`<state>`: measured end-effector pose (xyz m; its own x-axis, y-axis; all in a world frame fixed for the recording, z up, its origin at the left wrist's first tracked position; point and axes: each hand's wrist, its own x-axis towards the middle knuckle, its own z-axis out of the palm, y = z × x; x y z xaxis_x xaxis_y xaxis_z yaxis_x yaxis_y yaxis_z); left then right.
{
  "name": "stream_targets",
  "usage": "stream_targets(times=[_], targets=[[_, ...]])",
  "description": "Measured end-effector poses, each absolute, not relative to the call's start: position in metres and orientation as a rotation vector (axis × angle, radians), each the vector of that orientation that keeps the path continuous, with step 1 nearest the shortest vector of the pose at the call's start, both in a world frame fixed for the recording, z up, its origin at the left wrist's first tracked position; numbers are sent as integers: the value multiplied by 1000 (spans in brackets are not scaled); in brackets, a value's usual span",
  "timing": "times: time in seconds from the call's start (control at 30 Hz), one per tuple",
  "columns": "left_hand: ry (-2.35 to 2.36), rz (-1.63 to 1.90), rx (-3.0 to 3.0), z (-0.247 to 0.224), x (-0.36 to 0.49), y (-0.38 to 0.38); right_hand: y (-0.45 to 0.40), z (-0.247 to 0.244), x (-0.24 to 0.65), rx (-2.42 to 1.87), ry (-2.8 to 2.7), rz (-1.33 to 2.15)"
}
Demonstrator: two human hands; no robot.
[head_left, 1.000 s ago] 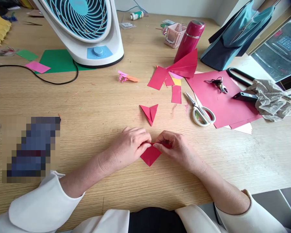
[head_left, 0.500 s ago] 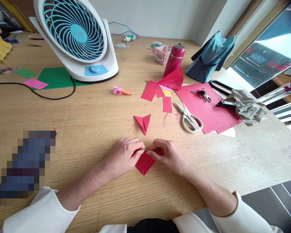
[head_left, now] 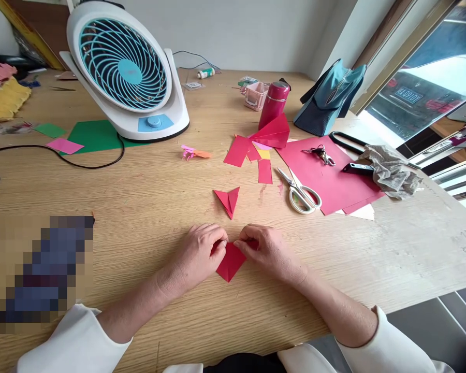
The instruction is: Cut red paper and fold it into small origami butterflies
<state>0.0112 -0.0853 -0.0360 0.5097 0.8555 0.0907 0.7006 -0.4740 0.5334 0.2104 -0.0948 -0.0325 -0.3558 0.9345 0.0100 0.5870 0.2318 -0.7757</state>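
A small piece of red paper (head_left: 230,263) lies on the table before me, its lower corner pointing toward me. My left hand (head_left: 206,247) pinches its upper left edge between thumb and fingers. On the upper right edge, my right hand (head_left: 267,253) is closed in a similar pinch. The fingers cover the paper's side corners. Just beyond my hands rests a folded red paper piece (head_left: 228,201), shaped like an arrowhead with a notch at the top. White-handled scissors (head_left: 301,192) lie partly opened to the right of it.
A white fan (head_left: 128,72) stands at the back left, its black cable (head_left: 89,165) crossing the table. Red paper sheets (head_left: 314,176), keys (head_left: 321,153) and crumpled cloth (head_left: 392,171) lie at right. Behind them are a red bottle (head_left: 274,106), a teal bag (head_left: 332,96) and paper scraps (head_left: 238,150).
The camera view has shifted slightly. Both hands keep their pinch on the red paper, and the left has moved a little away from the right.
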Motion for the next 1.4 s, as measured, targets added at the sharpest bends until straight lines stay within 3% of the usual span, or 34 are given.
stream_targets(times=[0.53, 1.2, 1.4], targets=[[1230, 619, 2670, -42, 2, -98, -98, -32, 211, -1421, -2082, 681], [969, 476, 2976, -41, -17, -107, -99, -28, 217, -1435, -1704, 1017], [956, 467, 2921, -42, -16, -108, -101, -27, 217, -1483, -1792, 929]])
